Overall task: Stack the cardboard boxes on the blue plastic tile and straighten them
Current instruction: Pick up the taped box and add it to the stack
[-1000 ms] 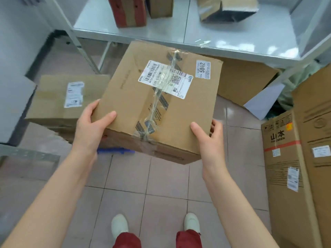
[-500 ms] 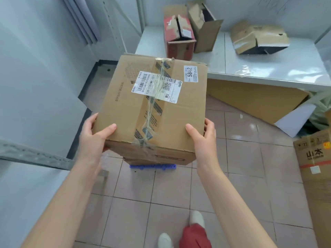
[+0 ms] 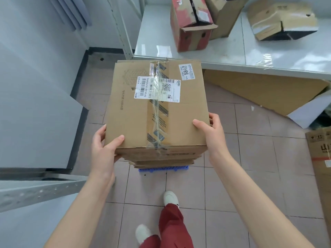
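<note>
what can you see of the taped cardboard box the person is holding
The cardboard box is plain brown corrugated card, its top flaps shut with clear and striped tape along the middle seam. A white shipping label with barcodes and a QR code lies across the tape; a smaller sticker reading 5842 sits at the far right corner. It is level, over other boxes on the blue plastic tile. The left hand and right hand clasp its near corners.

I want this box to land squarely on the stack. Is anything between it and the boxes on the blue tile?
Nothing visible. The taped cardboard box, held by the left hand and right hand, sits directly over the stacked boxes on the blue plastic tile. The box hides the stack's top.
</note>
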